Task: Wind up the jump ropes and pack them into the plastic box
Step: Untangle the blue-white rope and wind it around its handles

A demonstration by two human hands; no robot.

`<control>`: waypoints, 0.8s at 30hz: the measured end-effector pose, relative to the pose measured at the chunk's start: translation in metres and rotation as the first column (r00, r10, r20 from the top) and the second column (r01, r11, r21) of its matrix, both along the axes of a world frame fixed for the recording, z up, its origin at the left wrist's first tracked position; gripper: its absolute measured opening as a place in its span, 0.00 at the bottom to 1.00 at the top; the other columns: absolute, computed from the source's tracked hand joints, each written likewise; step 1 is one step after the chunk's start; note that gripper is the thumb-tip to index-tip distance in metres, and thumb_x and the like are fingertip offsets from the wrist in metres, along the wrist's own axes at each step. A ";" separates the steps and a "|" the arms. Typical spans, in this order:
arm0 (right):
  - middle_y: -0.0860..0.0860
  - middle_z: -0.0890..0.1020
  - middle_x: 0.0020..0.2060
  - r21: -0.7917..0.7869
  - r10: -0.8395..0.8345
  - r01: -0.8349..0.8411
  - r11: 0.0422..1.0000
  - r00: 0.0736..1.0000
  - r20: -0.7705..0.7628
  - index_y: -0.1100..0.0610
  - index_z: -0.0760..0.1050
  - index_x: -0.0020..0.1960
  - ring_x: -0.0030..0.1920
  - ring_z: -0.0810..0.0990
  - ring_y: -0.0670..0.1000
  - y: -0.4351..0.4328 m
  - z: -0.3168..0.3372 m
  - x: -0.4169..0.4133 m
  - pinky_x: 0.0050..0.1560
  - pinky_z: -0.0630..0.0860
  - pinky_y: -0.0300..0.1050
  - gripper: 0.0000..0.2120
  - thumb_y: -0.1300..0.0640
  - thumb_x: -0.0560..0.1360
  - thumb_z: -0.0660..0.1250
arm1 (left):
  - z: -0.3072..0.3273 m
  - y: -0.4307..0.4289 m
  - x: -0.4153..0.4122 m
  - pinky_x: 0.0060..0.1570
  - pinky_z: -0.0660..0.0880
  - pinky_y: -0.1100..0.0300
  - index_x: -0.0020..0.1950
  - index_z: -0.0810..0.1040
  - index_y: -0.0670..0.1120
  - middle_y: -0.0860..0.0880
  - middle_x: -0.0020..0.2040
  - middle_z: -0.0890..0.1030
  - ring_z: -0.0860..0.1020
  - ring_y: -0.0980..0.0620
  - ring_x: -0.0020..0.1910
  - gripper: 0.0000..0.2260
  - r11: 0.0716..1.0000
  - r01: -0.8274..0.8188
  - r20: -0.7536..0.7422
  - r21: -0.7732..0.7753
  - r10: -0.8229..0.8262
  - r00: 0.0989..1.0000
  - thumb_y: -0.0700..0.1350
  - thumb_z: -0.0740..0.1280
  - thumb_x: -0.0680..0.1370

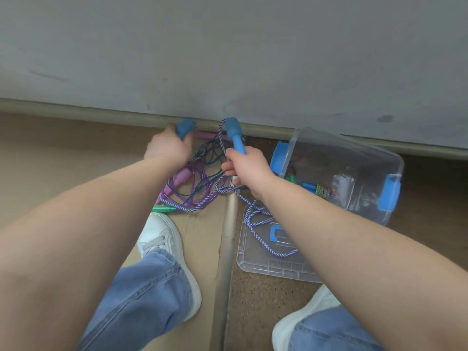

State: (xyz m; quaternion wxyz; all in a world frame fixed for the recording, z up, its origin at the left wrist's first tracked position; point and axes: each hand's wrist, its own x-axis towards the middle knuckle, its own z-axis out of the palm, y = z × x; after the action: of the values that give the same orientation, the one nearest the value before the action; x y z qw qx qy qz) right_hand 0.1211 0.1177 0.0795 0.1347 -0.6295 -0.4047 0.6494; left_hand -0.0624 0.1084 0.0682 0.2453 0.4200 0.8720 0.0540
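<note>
1. At the centre of the frame, the left hand (168, 145) is clenched round one blue handle (184, 127). Near it, the right hand (249, 168) is clenched round the other blue handle (234, 134).
2. Their striped rope (255, 216) trails to the lower right across a clear lid (268, 262) on the floor (63, 153).
3. Tangled ropes (192, 183), purple and green, lie between the hands.
4. The plastic box (354, 168) lies tipped at centre right, with ropes inside.

Indoor floor (63, 148) by scuffed wall (228, 46)

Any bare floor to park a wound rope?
Free: tan floor left of the left hand, up to the baseboard; dark floor right of the plastic box. Crowded: rope pile beside the right hand; striped rope across the lid.
</note>
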 end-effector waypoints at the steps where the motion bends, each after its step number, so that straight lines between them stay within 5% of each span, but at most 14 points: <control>1: 0.54 0.83 0.42 -0.007 0.001 -0.002 1.000 1.000 -0.024 0.54 0.73 0.52 0.40 0.81 0.53 -0.004 0.010 0.004 0.32 0.75 0.44 0.04 0.54 0.80 0.63 | 0.010 -0.002 0.009 0.50 0.72 0.51 0.58 0.72 0.45 0.39 0.52 0.79 0.78 0.37 0.52 0.20 1.000 -0.027 0.066 0.008 0.027 0.997 0.61 0.59 0.78; 3: 0.55 0.81 0.43 -0.024 0.018 -0.020 1.000 0.997 -0.075 0.54 0.72 0.52 0.40 0.81 0.54 -0.012 0.033 0.012 0.32 0.75 0.44 0.03 0.55 0.81 0.62 | 0.031 -0.007 0.028 0.48 0.76 0.54 0.54 0.73 0.45 0.44 0.46 0.80 0.81 0.42 0.46 0.19 0.987 -0.158 0.298 0.021 0.144 0.944 0.60 0.61 0.76; 7: 0.54 0.77 0.44 -0.029 0.079 -0.085 0.996 0.984 -0.162 0.56 0.73 0.57 0.42 0.75 0.54 -0.035 0.070 0.035 0.33 0.74 0.44 0.06 0.58 0.82 0.60 | 0.072 -0.022 0.076 0.47 0.78 0.51 0.47 0.77 0.45 0.44 0.41 0.83 0.82 0.43 0.41 0.11 0.926 -0.369 0.775 -0.084 0.294 0.560 0.52 0.63 0.76; 9: 0.54 0.77 0.46 0.002 0.116 -0.117 0.993 0.981 -0.158 0.56 0.73 0.61 0.42 0.76 0.54 -0.046 0.086 0.047 0.34 0.76 0.44 0.10 0.58 0.82 0.58 | 0.094 -0.031 0.102 0.45 0.76 0.52 0.50 0.78 0.42 0.44 0.42 0.81 0.79 0.45 0.39 0.10 0.896 -0.424 0.882 -0.132 0.301 0.363 0.47 0.61 0.80; 11: 0.56 0.80 0.47 0.032 0.116 -0.112 0.993 0.980 -0.164 0.54 0.74 0.60 0.41 0.78 0.53 -0.056 0.100 0.061 0.34 0.78 0.44 0.10 0.58 0.82 0.57 | 0.116 -0.039 0.126 0.40 0.78 0.56 0.52 0.76 0.43 0.44 0.42 0.80 0.79 0.47 0.36 0.10 0.891 -0.427 0.910 -0.156 0.298 0.288 0.47 0.59 0.82; 13: 0.59 0.83 0.51 0.041 0.087 -0.081 0.996 0.978 -0.187 0.54 0.74 0.59 0.42 0.82 0.55 -0.065 0.116 0.076 0.36 0.79 0.48 0.09 0.58 0.83 0.57 | 0.138 -0.048 0.147 0.32 0.74 0.61 0.53 0.75 0.45 0.46 0.42 0.80 0.79 0.48 0.33 0.11 0.915 -0.375 0.909 -0.151 0.278 0.310 0.50 0.58 0.82; 15: 0.62 0.83 0.55 0.018 0.058 -0.056 0.998 0.967 -0.248 0.56 0.73 0.63 0.46 0.83 0.59 -0.073 0.133 0.091 0.38 0.81 0.53 0.12 0.57 0.83 0.56 | 0.158 -0.054 0.163 0.38 0.73 0.60 0.57 0.75 0.45 0.44 0.46 0.80 0.79 0.47 0.38 0.13 0.934 -0.326 0.907 -0.145 0.257 0.333 0.52 0.59 0.81; 19: 0.60 0.80 0.47 0.028 0.002 0.008 1.000 0.945 -0.326 0.57 0.72 0.63 0.36 0.80 0.56 -0.084 0.177 0.123 0.34 0.77 0.48 0.11 0.58 0.84 0.56 | 0.200 -0.062 0.176 0.36 0.71 0.59 0.49 0.76 0.43 0.44 0.39 0.78 0.75 0.47 0.31 0.08 0.989 -0.146 0.863 -0.008 0.080 0.499 0.45 0.60 0.76; 21: 0.58 0.77 0.41 0.047 0.004 0.013 0.999 0.937 -0.349 0.57 0.71 0.59 0.30 0.74 0.52 -0.088 0.201 0.141 0.31 0.72 0.43 0.07 0.59 0.84 0.56 | 0.218 -0.064 0.172 0.37 0.72 0.59 0.46 0.78 0.45 0.47 0.37 0.79 0.76 0.48 0.34 0.10 0.985 0.081 0.706 0.151 -0.165 0.689 0.45 0.63 0.68; 24: 0.56 0.77 0.36 0.027 0.042 -0.034 0.999 0.924 -0.380 0.56 0.69 0.59 0.28 0.68 0.50 -0.095 0.233 0.165 0.27 0.66 0.39 0.06 0.59 0.84 0.56 | 0.243 -0.070 0.167 0.40 0.70 0.58 0.48 0.76 0.48 0.51 0.43 0.79 0.76 0.51 0.40 0.15 0.887 0.305 0.251 0.346 -0.401 0.881 0.52 0.67 0.65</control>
State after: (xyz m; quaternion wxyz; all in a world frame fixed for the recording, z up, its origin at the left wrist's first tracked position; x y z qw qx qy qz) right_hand 0.2858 0.0232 0.3128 0.2043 -0.4823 -0.3895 0.7576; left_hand 0.1049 0.0386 0.3115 0.3217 0.5911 0.7109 0.2043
